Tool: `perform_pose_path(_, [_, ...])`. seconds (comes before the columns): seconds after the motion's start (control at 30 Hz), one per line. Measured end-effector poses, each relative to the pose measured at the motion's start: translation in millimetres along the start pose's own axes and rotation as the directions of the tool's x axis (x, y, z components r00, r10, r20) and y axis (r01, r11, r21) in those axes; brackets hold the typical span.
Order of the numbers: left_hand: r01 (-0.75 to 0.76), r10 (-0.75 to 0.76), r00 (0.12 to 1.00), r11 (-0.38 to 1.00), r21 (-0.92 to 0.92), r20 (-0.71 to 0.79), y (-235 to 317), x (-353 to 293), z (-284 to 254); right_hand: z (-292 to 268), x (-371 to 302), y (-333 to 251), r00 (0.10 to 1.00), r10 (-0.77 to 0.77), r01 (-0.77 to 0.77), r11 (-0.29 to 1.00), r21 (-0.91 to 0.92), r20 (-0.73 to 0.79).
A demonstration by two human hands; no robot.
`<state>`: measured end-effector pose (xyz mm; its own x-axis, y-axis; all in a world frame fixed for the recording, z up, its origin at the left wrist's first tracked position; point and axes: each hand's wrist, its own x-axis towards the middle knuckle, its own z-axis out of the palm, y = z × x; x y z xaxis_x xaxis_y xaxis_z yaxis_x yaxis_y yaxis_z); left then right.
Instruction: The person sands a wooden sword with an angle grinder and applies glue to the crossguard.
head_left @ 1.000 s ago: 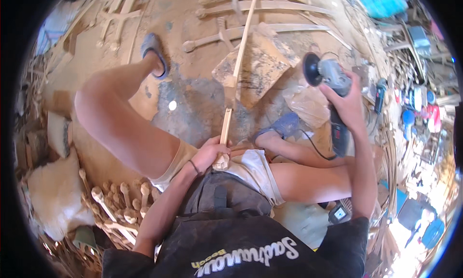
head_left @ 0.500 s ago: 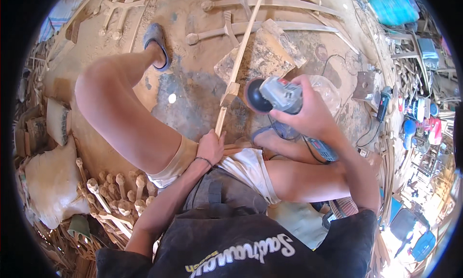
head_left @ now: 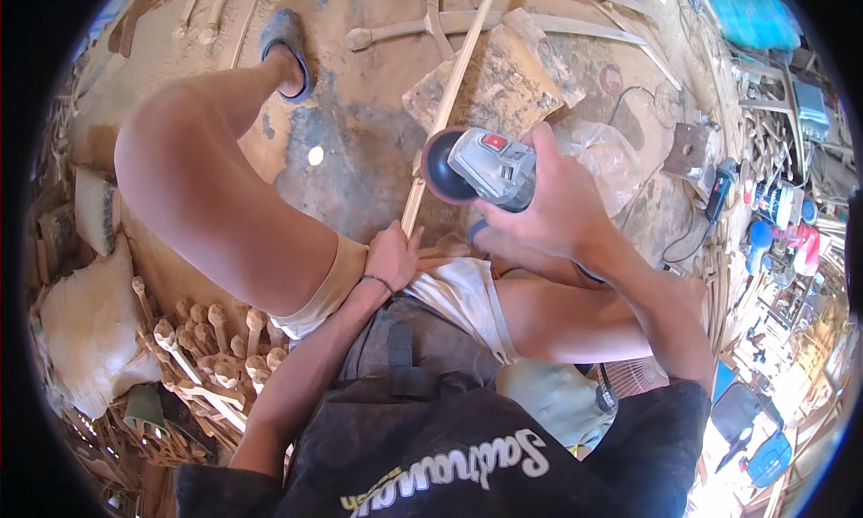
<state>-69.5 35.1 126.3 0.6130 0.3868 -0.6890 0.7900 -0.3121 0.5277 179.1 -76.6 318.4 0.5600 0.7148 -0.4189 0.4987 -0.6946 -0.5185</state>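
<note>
My left hand (head_left: 393,257) is closed round the near end of a long wooden sword (head_left: 457,80), in front of my lap. The sword slants away from me, its blade lying over a worn block (head_left: 490,84) on the ground. In my right hand (head_left: 575,199) is an angle grinder (head_left: 496,167), gripped by its grey body. The grinder's round sanding disc (head_left: 448,165) is over the sword just beyond my left hand and hides that stretch of it. Whether disc and wood touch, I cannot tell.
More wooden swords (head_left: 404,31) lie on the dusty ground ahead. Several rough wooden pieces with knobbed ends (head_left: 216,325) stand at my left. A second power tool (head_left: 721,190) with a cord lies at the right, near a clear plastic bag (head_left: 607,163). My slippered foot (head_left: 286,50) is ahead left.
My right hand has brought the grinder left, and its disc now covers the sword's crosspiece area. The grinder has turned to show its red-marked top. My left hand keeps its hold.
</note>
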Motion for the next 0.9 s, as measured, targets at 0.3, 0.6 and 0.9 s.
perform_pose_path(0.3, [0.027, -0.026, 0.998, 1.0, -0.004, 0.052, 3.8, 1.4, -5.1, 1.1, 4.9, 11.1, 1.0, -0.006, 0.006, 1.0, -0.025, -0.005])
perform_pose_path(0.6, [0.0, -0.001, 1.0, 0.999, 0.049, 0.022, -2.7, 4.1, -0.1, -0.3, 12.5, 6.5, 1.0, -0.027, 0.027, 1.0, -0.015, 0.0])
perform_pose_path(0.9, [-0.009, 0.009, 0.999, 1.0, 0.001, 0.033, -2.9, 1.2, -2.9, -5.8, 7.2, 26.6, 0.988, 0.012, -0.017, 0.999, -0.032, -0.153])
